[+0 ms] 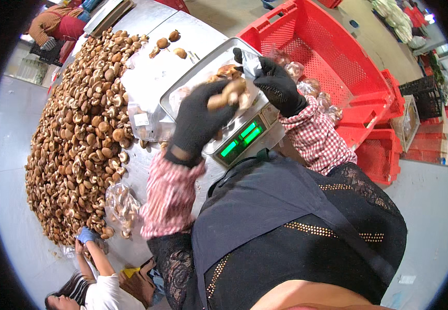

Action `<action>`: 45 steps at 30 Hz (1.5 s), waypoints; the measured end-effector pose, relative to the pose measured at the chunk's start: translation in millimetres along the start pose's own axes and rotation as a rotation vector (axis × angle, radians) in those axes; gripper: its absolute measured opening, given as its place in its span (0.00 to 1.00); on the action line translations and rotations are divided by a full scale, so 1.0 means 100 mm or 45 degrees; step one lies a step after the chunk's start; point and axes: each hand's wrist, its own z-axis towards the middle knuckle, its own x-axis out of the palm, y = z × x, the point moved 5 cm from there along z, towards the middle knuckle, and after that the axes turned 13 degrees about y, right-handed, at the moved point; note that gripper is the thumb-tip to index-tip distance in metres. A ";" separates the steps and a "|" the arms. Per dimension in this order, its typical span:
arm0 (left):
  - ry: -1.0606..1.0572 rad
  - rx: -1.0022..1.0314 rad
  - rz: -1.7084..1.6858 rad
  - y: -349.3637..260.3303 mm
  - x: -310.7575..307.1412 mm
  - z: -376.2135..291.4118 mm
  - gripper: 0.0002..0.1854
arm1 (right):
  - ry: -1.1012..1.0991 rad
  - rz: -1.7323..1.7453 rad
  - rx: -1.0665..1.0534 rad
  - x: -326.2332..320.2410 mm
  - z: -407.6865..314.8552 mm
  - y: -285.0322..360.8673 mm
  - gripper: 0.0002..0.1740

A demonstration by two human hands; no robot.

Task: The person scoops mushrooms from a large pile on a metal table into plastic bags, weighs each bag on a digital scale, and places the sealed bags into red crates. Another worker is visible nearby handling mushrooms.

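Note:
My left hand [204, 116], in a black knit glove, is closed around shiitake mushrooms [228, 95] above a weighing scale's metal tray [193, 69]. Facing it, my gloved right hand [280, 87] grips the edge of a clear plastic bag [250, 66], with more mushrooms at the bag. Green digits glow on the scale's display [243, 137], but are too blurred to read. Left of the scale, a stack of flat plastic bags [146, 85] lies beside a large mushroom heap [80, 128] on the metal table. My left fingertips are partly hidden by the mushrooms.
A red perforated crate [324, 58] holding bagged mushrooms [311, 87] stands to the right. A filled bag [121, 205] lies by the heap's near edge. A co-worker's blue-gloved hand [86, 234] is at the heap's lower end; another person [55, 25] bends at the upper left.

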 end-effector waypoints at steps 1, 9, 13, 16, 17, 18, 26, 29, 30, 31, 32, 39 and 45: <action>-0.046 -0.026 0.038 0.12 0.04 0.29 0.21 | 0.035 -0.072 0.035 -0.03 0.02 -0.02 0.27; 0.196 -0.031 1.082 0.72 0.29 0.31 0.30 | -0.017 -0.020 0.161 -0.26 -0.07 -0.08 0.39; 0.323 -0.133 0.916 0.68 0.27 0.39 0.33 | 0.130 0.045 0.123 -0.29 -0.05 -0.05 0.28; 0.114 0.054 0.231 0.44 0.02 0.16 0.19 | 0.176 -0.229 0.078 -0.49 -0.10 0.06 0.19; -0.025 0.032 0.092 0.39 -0.10 -0.05 0.18 | 0.166 -0.347 0.014 -0.58 -0.13 0.10 0.15; -0.168 -0.083 -0.074 0.38 -0.22 -0.35 0.17 | 0.136 -0.314 0.007 -0.69 -0.20 0.13 0.11; -1.158 -0.540 -0.620 1.05 -0.39 -2.49 0.13 | -0.361 -1.247 0.078 -1.21 -0.97 0.17 0.12; -1.089 -0.474 -0.640 1.12 -0.39 -2.57 0.14 | -0.205 -1.840 -0.119 -0.98 -0.78 0.48 0.16; -1.082 -0.451 -0.620 1.08 -0.39 -2.50 0.14 | -0.169 -1.846 -0.157 -0.88 -0.66 0.60 0.15; -1.059 -0.419 -0.564 1.00 -0.40 -2.39 0.15 | -0.178 -1.883 -0.259 -0.75 -0.53 0.74 0.14; -0.982 -0.345 -0.423 0.89 -0.41 -2.18 0.16 | -0.154 -1.750 -0.320 -0.58 -0.41 0.84 0.13; -0.766 -0.628 0.263 0.61 -0.09 -0.72 0.31 | 0.509 -1.083 -0.198 0.83 0.13 0.20 0.11; -0.491 -0.011 -0.025 0.45 -0.16 -0.71 0.11 | 0.055 -1.624 0.272 -0.01 0.09 -0.27 0.16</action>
